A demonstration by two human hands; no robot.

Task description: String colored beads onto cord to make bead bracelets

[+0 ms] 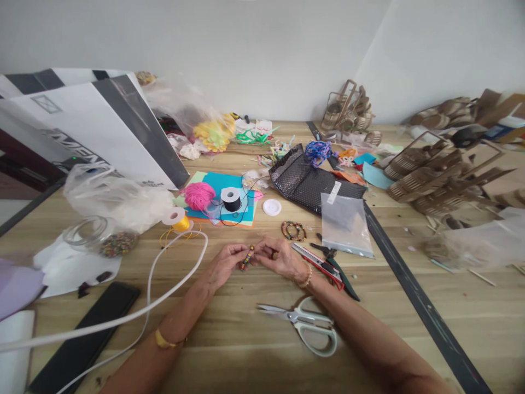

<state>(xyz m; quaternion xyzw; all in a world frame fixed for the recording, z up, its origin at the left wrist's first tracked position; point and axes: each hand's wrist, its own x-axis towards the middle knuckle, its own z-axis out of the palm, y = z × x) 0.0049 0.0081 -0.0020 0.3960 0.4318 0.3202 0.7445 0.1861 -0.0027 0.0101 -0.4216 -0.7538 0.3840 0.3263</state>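
Between my two hands, above the wooden table, is a short strand of multicoloured beads (pixel 246 259). My left hand (pixel 228 261) pinches it from the left. The fingers of my right hand (pixel 275 255) are pressed together at its upper right end. Just beyond the right hand, finished-looking beaded bracelets (pixel 293 231) lie on the wood. A red and grey box cutter (pixel 318 265) and dark-handled pliers (pixel 343 275) rest beside the right wrist. Nearer to me, scissors with pale green handles (pixel 301 323) lie slightly open between the forearms.
Ahead are a black cord spool (pixel 231 200), pink yarn (pixel 199 196), a white lid (pixel 272 207) and a yellow thread spool (pixel 178 219). A jar of beads (pixel 118 243) lies left. A white cable (pixel 164 295) crosses my left side. Woven baskets (pixel 426 169) stand right.
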